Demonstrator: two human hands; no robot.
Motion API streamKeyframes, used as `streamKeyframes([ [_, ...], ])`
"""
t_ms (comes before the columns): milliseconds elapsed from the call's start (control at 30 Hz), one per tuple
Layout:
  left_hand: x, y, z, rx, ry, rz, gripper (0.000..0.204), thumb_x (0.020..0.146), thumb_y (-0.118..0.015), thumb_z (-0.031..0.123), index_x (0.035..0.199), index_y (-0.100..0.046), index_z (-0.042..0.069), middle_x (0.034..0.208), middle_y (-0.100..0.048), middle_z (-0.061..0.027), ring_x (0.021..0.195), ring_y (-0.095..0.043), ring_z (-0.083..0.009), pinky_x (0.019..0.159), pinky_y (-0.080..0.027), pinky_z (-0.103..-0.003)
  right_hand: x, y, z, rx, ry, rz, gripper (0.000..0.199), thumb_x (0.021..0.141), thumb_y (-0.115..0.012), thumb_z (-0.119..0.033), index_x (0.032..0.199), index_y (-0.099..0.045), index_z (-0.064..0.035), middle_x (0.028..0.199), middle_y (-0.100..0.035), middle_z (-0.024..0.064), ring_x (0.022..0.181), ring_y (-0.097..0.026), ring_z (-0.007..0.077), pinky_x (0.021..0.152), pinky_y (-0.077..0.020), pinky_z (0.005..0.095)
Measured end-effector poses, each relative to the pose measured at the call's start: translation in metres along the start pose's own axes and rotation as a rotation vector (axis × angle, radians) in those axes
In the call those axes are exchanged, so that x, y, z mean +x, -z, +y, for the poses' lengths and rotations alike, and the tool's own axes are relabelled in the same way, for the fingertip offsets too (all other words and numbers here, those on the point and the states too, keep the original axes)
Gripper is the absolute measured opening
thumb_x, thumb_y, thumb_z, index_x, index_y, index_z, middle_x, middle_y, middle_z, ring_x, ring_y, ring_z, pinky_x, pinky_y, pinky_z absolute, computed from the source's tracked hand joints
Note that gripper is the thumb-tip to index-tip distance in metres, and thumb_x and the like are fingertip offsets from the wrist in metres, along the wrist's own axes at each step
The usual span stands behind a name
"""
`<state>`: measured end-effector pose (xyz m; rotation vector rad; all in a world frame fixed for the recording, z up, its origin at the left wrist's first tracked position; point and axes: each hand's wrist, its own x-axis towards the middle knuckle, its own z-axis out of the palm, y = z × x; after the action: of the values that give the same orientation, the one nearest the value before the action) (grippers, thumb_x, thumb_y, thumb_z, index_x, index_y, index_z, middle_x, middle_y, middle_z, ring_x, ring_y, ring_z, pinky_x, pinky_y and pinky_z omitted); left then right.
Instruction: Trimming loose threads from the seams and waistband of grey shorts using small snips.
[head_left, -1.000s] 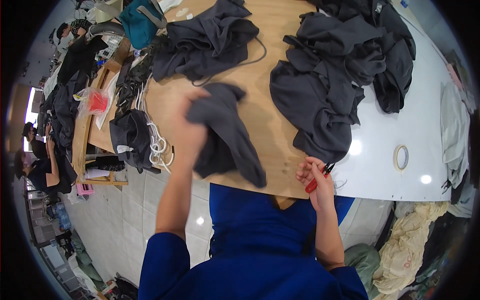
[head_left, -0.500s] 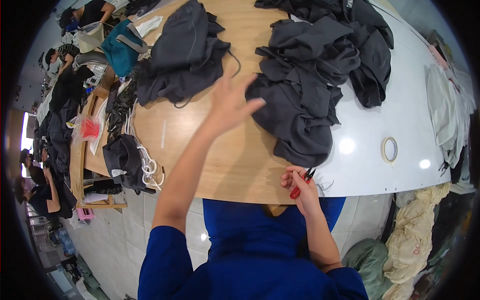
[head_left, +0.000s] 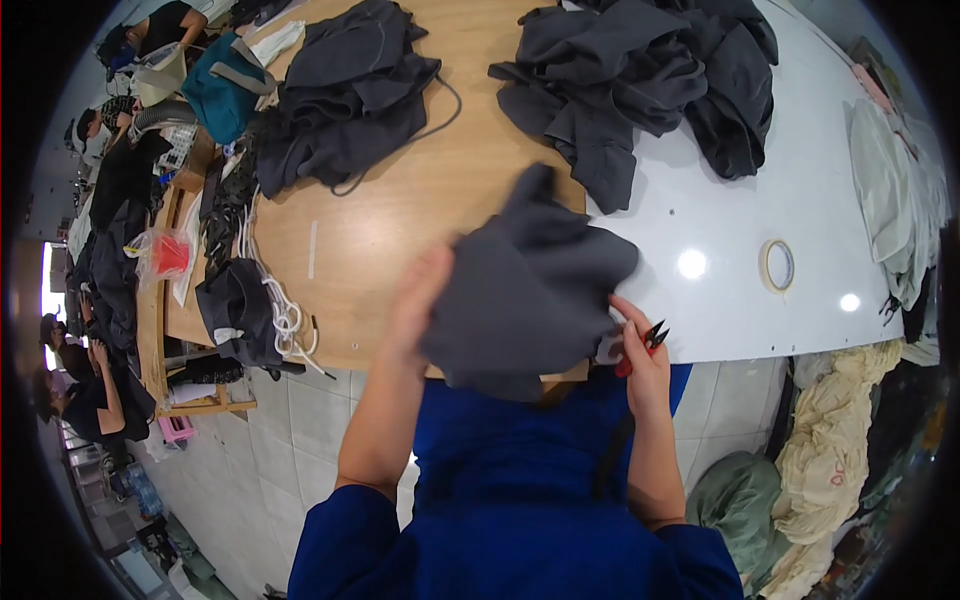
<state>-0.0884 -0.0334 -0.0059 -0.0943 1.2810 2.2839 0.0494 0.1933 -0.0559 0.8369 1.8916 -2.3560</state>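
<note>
Left hand, blurred, pinches the left side of the dark garment, fingers partly hidden; right hand curls around red snips, and whether it grips cloth too I cannot tell; the garment, at the near edge of the tabletop, looks light, soft and floppy, best held by opposite edges; half a second ago it lay against the dark pile, the left hand spread and empty.

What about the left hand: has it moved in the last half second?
Yes: the left hand has come back toward the near edge of the wooden tabletop, and is now at the left side of a dark grey cloth.
</note>
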Motion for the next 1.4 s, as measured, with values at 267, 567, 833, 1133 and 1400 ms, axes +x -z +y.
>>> streamKeyframes([
  [267,0.015,0.054,0.004,0.169,-0.317,0.270,0.052,0.098,-0.027,0.044,0.138,-0.029,0.011,0.129,-0.048,-0.0147,0.124,-0.041,-0.0259,0.107,-0.022,-0.035,0.014,-0.014,-0.006,-0.014,0.101,-0.096,0.033,0.095,-0.044,-0.018,0.121,-0.054,-0.0007,0.110,-0.061,0.0077,0.093,-0.051,0.0104,0.082,-0.0402,0.0247],
  [567,-0.029,0.074,-0.036,1.380,-0.842,0.696,0.037,0.090,-0.039,0.013,0.125,-0.045,0.002,0.136,-0.037,-0.0173,0.121,-0.037,-0.0315,0.102,-0.027,-0.040,0.009,-0.038,-0.002,0.016,0.150,-0.200,0.031,0.094,-0.046,-0.018,0.120,-0.056,-0.0056,0.134,-0.045,0.0075,0.113,-0.047,0.0156,0.084,-0.0403,0.0239],
  [833,-0.030,0.034,-0.059,1.390,-0.670,-0.010,0.036,0.084,-0.049,0.016,0.115,-0.052,-0.001,0.118,-0.053,-0.0160,0.104,-0.050,-0.0359,0.096,-0.035,-0.044,0.027,-0.069,-0.017,-0.056,0.120,-0.359,0.031,0.092,-0.044,-0.010,0.119,-0.058,-0.0034,0.141,-0.037,0.0081,0.124,-0.038,0.0164,0.084,-0.0394,0.0211],
  [1133,-0.031,0.033,-0.051,1.282,-0.770,0.399,0.040,0.074,-0.068,0.010,0.112,-0.056,0.006,0.118,-0.048,-0.0166,0.099,-0.047,-0.0326,0.087,-0.039,-0.041,-0.009,-0.020,-0.021,0.096,0.348,-0.340,0.033,0.089,-0.046,-0.021,0.099,-0.065,0.0038,0.122,-0.053,0.0186,0.099,-0.054,0.0218,0.075,-0.0419,0.0295],
  [1400,-0.044,0.049,-0.048,1.268,-0.859,0.340,0.028,0.075,-0.064,-0.005,0.101,-0.060,0.005,0.109,-0.054,-0.0148,0.084,-0.052,-0.0190,0.073,-0.043,-0.026,-0.005,-0.003,-0.045,0.108,0.279,-0.555,0.032,0.090,-0.044,-0.019,0.098,-0.064,0.0046,0.101,-0.063,0.0140,0.078,-0.052,0.0124,0.070,-0.0396,0.0211],
])
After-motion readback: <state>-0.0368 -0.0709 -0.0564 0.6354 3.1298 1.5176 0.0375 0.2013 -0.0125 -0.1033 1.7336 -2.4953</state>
